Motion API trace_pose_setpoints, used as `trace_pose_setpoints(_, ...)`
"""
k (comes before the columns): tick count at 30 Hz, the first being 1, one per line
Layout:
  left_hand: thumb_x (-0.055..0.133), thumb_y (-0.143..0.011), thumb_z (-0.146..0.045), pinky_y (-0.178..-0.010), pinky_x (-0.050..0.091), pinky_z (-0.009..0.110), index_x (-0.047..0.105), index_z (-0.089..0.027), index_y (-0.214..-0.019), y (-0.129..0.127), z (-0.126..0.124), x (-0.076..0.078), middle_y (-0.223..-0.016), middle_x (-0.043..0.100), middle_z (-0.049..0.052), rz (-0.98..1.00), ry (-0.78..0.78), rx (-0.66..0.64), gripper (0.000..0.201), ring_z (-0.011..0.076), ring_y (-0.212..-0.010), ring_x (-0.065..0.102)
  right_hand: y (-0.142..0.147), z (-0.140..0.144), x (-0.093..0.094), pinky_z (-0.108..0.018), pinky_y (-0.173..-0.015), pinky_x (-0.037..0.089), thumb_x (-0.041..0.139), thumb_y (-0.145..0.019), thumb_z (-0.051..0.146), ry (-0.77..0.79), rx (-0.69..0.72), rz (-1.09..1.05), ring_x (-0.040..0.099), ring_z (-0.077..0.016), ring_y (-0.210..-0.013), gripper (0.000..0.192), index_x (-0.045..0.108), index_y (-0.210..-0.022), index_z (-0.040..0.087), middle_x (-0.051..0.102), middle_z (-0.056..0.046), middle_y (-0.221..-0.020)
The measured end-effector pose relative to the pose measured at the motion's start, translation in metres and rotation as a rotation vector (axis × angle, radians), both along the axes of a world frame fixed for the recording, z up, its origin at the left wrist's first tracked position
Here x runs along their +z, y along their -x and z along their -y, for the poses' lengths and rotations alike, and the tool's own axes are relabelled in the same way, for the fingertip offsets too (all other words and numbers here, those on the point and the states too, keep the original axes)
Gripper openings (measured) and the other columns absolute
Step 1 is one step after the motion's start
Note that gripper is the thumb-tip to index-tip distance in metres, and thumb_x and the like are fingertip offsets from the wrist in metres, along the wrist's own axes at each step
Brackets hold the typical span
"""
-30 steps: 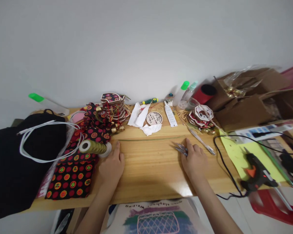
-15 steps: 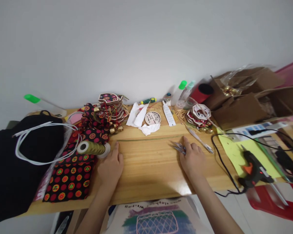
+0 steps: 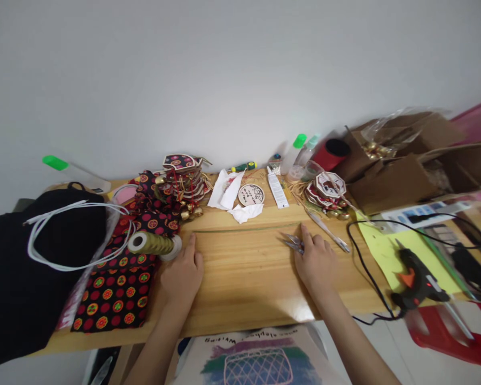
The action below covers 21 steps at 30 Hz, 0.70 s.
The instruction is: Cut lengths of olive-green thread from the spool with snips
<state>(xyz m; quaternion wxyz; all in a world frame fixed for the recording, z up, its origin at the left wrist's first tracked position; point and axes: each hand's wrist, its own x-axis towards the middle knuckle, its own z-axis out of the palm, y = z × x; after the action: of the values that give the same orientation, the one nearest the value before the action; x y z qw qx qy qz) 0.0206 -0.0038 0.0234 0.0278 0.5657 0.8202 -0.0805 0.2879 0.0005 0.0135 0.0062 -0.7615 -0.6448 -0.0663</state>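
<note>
1. Resting flat on the tabletop (image 3: 244, 278), the left hand (image 3: 182, 275) has its fingers (image 3: 191, 244) laid close together, holding nothing; their tips touch the left end of a thin green cord (image 3: 246, 229).
2. That cord lies straight on the wood, its long axis running left to right, from the left fingers across to just beyond the right fingers.
3. A spool (image 3: 154, 243) of olive ribbon lies on its side just left of the left fingers, resting on patterned cloth (image 3: 116, 289).
4. The right hand (image 3: 318, 262) is palm down with fingers (image 3: 307, 235) curled loosely together over small scissors (image 3: 293, 242); the blades stick out to the left of those fingers, pointing along the cord. Whether the fingers grip the handles or only cover them I cannot tell.
5. The cord's right end sits just above the right forefinger, so each hand is nearest one end; the scissors are nearer the right end.
6. Tweezers (image 3: 327, 230) lie just right of the right fingers; a glue gun (image 3: 419, 278) lies well off to the right.
</note>
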Motion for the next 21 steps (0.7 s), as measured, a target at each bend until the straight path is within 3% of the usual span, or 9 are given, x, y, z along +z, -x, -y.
trace_pose_setpoints(8, 0.028, -0.088, -0.033, -0.059, 0.045, 0.031, 0.043, -0.024, -0.134, 0.0017, -0.0002, -0.0012, -0.093, 0.069, 0.011, 0.013, -0.015, 0.006, 0.049, 0.0205, -0.066, 0.062, -0.0008, 0.0004, 0.0001, -0.031, -0.061, 0.031, 0.049, -0.082, 0.023, -0.017, 0.017, -0.019, 0.052, -0.0228, -0.073, 0.046, 0.052, -0.126, 0.011, 0.059, -0.01, -0.08)
trace_pose_setpoints(14, 0.027, -0.088, -0.032, -0.058, 0.045, 0.031, 0.043, -0.023, -0.134, 0.0014, 0.0004, -0.0002, -0.091, 0.069, 0.012, 0.028, -0.012, -0.002, 0.049, 0.0215, -0.066, 0.062, -0.0028, 0.0027, -0.0029, -0.03, -0.063, 0.032, 0.047, -0.084, 0.02, -0.081, 0.015, -0.089, 0.052, -0.0218, -0.072, 0.036, 0.058, -0.117, 0.011, 0.06, -0.009, -0.077)
trace_pose_setpoints(21, 0.025, -0.089, -0.032, -0.057, 0.044, 0.031, 0.043, -0.025, -0.134, 0.0018, 0.0006, -0.0017, -0.086, 0.07, 0.011, 0.0, -0.013, -0.002, 0.049, 0.0238, -0.069, 0.064, -0.0013, 0.0002, -0.0015, -0.031, -0.062, 0.03, 0.048, -0.084, 0.022, -0.038, 0.01, -0.051, 0.051, -0.0221, -0.071, 0.04, 0.056, -0.121, 0.013, 0.06, -0.01, -0.079)
